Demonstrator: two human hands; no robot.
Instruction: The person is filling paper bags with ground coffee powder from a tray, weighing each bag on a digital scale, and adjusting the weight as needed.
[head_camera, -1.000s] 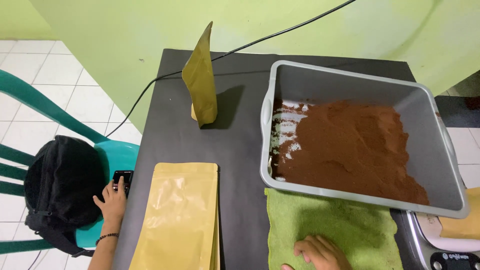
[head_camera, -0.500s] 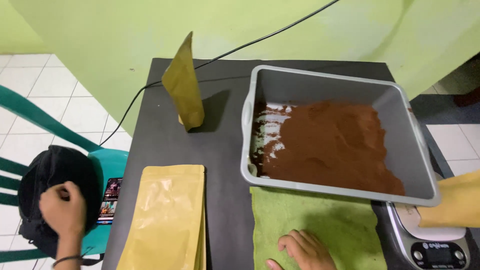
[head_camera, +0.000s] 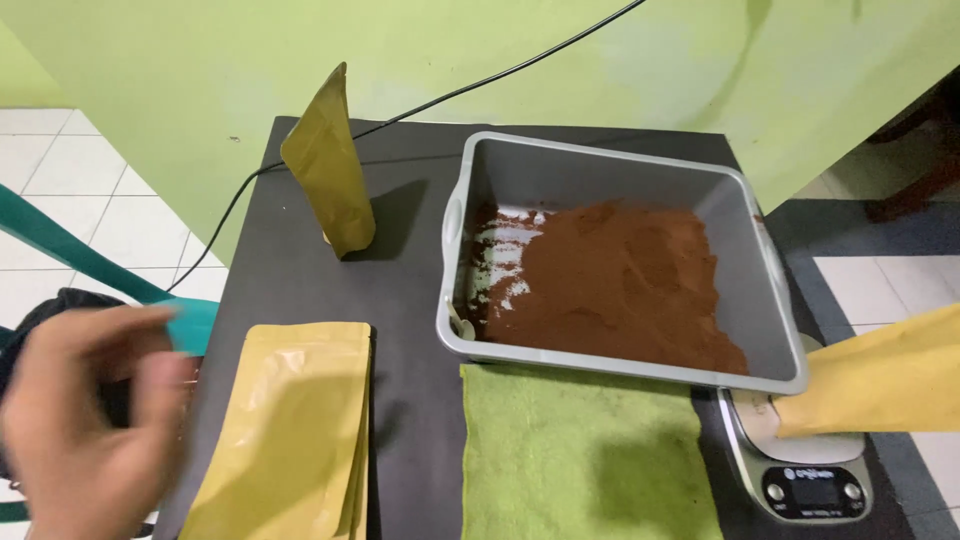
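Our blurred left hand (head_camera: 85, 420), open and empty, could knock the stacked flat gold foil pouches (head_camera: 285, 430) off the black bench (head_camera: 410, 300).

**Materials and finishes on the table**

The table top (head_camera: 410, 300) is seen as a dark, matt surface. The stack of flat pouches (head_camera: 290, 430) at the near left and the upright pouch (head_camera: 330, 165) at the far left are shown in mustard-yellow film with a soft, low sheen. The tub (head_camera: 765, 270) is smooth grey plastic; a fine, matt brown powder (head_camera: 620, 280) is held in it. The green cloth (head_camera: 580, 450) looks napped and rough. The scale (head_camera: 815, 480) has a smooth, faintly glossy casing.
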